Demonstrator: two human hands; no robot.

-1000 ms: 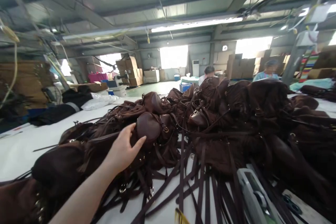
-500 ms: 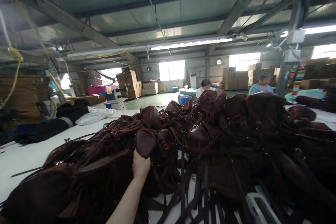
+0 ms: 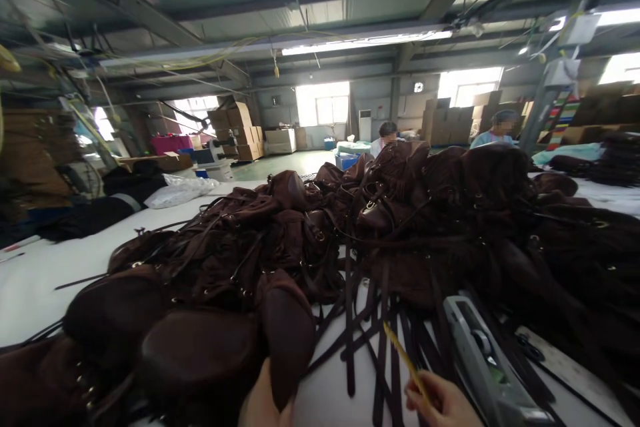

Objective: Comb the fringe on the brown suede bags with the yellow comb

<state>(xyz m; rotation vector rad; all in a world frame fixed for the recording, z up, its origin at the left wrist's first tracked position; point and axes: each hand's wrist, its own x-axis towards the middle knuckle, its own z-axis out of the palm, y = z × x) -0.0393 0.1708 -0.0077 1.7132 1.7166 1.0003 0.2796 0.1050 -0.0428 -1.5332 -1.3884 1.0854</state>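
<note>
A big heap of dark brown suede bags (image 3: 350, 227) with straps and fringes covers the white table (image 3: 35, 280). My left hand (image 3: 263, 403) shows at the bottom edge, closed on a brown bag (image 3: 280, 333) drawn out of the heap toward me. My right hand (image 3: 443, 403) is at the bottom right, pinching a thin yellow stick (image 3: 405, 360) that points up and left over the loose straps (image 3: 370, 320).
A grey metal tool (image 3: 480, 353) lies among the straps at right. Black cloth and a clear plastic bag (image 3: 177, 190) lie far left. Two people (image 3: 387, 133) work beyond the heap. Cardboard boxes (image 3: 240, 127) are stacked at the back.
My left hand took hold of a bag in the heap and pulled it back toward me. My right hand with the yellow stick has come into view.
</note>
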